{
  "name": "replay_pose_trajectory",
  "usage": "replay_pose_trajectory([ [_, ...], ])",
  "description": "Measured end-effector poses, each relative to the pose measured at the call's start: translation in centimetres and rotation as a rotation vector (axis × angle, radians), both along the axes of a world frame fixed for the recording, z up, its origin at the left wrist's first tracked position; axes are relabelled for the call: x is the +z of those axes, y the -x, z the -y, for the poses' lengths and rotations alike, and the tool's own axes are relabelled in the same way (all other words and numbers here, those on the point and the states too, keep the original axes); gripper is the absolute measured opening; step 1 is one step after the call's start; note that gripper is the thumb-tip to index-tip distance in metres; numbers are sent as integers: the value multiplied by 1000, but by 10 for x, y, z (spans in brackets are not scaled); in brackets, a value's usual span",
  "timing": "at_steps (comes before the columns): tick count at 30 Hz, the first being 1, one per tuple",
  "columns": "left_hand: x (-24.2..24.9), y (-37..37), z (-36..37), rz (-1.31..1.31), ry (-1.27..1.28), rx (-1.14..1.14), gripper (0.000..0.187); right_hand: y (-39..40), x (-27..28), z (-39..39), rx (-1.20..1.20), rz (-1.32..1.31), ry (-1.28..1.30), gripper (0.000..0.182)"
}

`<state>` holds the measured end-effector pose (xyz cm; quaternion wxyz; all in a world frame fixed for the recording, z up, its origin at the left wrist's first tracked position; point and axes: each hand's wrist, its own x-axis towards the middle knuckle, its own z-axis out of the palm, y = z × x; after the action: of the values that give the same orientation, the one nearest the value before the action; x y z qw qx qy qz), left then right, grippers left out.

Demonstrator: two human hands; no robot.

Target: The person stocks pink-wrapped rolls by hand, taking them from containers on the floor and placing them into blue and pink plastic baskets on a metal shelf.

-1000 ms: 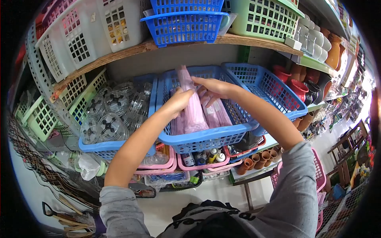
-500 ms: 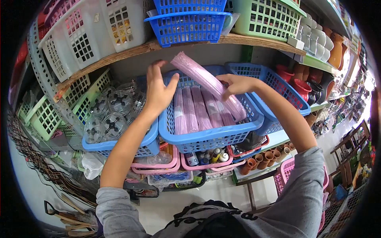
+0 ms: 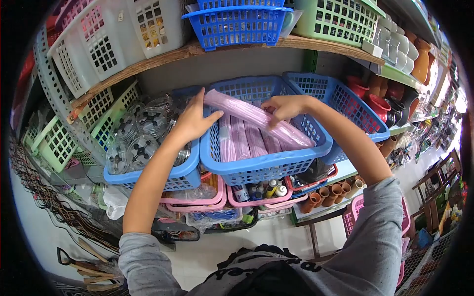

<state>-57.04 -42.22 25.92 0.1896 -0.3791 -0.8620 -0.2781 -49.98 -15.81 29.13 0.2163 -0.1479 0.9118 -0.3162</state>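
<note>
A long pink, plastic-wrapped bundle (image 3: 242, 111) lies slantwise over the blue basket (image 3: 261, 170), its left end higher. My right hand (image 3: 286, 109) grips it from above near its middle, thumb on the near side. At its left end is my left hand (image 3: 196, 118), open, with the fingers stretched up beside the tip and the thumb apart. Beneath the bundle, several similar pink bundles (image 3: 240, 140) lie side by side in the basket; their far ends are hidden by the held one.
To the left stands a blue basket (image 3: 180, 170) of clear plastic pieces with black centres (image 3: 143, 148). Another blue basket (image 3: 345, 111) adjoins on the right. A wooden shelf edge (image 3: 197, 48) runs above. Below are pink baskets (image 3: 222, 197) and terracotta pots (image 3: 328, 195).
The pink bundle has come down and tilted flatter over the basket, moved by my right hand. My left hand has come closer to its left end.
</note>
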Motion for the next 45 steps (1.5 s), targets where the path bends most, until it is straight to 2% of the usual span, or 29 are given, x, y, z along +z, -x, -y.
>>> replay_pose_trajectory([
  [3,0,-5,-8,-60,52,98,72,3,-1,15,-209,-149,-72,56],
  [4,2,-6,-9,-62,52,100,72,7,-6,20,-207,-151,-72,56],
  [7,8,-10,-7,59,265,70,63,30,-26,34,-346,-188,59,71],
  [10,-3,-5,-3,36,399,7,60,51,-46,58,-473,-225,90,79],
  [11,-5,-7,-2,10,472,14,57,55,-47,67,-484,-236,74,79],
  [14,-15,-9,2,66,474,-16,55,73,-63,90,-539,-231,123,75],
  [15,-14,-11,2,135,490,-18,53,85,-69,92,-432,-137,113,67],
  [18,-17,-11,2,106,474,-8,51,89,-80,103,-412,6,223,57],
  [19,-18,-9,2,92,500,-13,50,86,-80,105,-391,-4,157,50],
  [22,-22,-8,1,57,481,-12,50,81,-70,102,-249,0,65,48],
  [27,-19,-11,1,77,506,0,51,78,-68,103,-163,-92,-141,59],
  [29,-22,-10,1,62,509,4,52,83,-81,104,-51,-263,-254,67],
  [32,-20,-15,-1,58,496,20,53,78,-83,103,-41,-343,-350,74],
  [35,-20,-14,0,67,474,31,54,73,-68,105,-43,-237,-325,77],
  [43,-4,-27,-1,31,440,26,47,50,-46,100,-40,-209,-276,76],
  [45,1,-33,-3,-6,451,5,47,38,-41,99,-98,-318,-239,64],
])
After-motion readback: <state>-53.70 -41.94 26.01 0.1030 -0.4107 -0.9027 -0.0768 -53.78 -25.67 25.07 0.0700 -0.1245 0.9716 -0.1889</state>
